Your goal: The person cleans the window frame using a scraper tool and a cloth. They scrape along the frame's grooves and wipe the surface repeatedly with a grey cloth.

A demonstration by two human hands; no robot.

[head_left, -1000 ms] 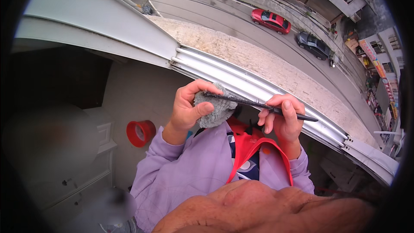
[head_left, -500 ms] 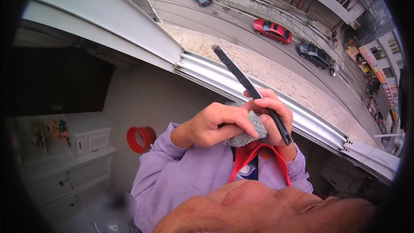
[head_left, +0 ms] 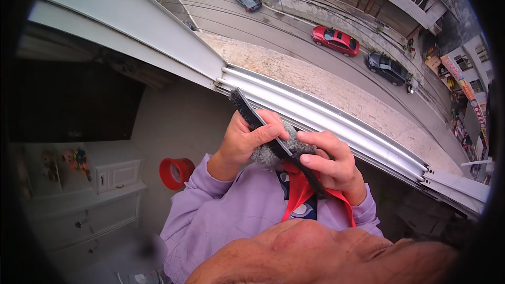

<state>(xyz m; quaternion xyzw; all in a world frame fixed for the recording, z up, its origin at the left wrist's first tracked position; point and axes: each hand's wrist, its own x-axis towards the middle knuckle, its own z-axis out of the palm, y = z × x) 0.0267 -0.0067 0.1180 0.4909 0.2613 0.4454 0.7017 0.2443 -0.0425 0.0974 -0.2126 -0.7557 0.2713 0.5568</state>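
In front of my chest I hold a long, slim black brush (head_left: 245, 110) slantwise, its dark bristles at the upper left end. My left hand (head_left: 239, 139) is closed round its middle, the thumb pressed across it. A fluffy grey cloth (head_left: 265, 155) is bunched under and beside the brush, between both hands. My right hand (head_left: 336, 164) has bent fingers on the cloth's right side, close to the handle, which runs down below them. The right thumb is largely hidden. Just beyond the hands lies the white window track (head_left: 315, 109).
A rough stone ledge (head_left: 294, 68) lies outside the track, with a street and a red car (head_left: 335, 41) far below. Indoors at left are a red bucket (head_left: 176, 173), white cabinets (head_left: 115, 174) and a dark screen (head_left: 73, 100). A red strap (head_left: 300, 197) crosses my chest.
The brush has come down and left, off the ledge. My left hand has moved from the cloth onto the brush; my right fingers have shifted from the handle toward the cloth.
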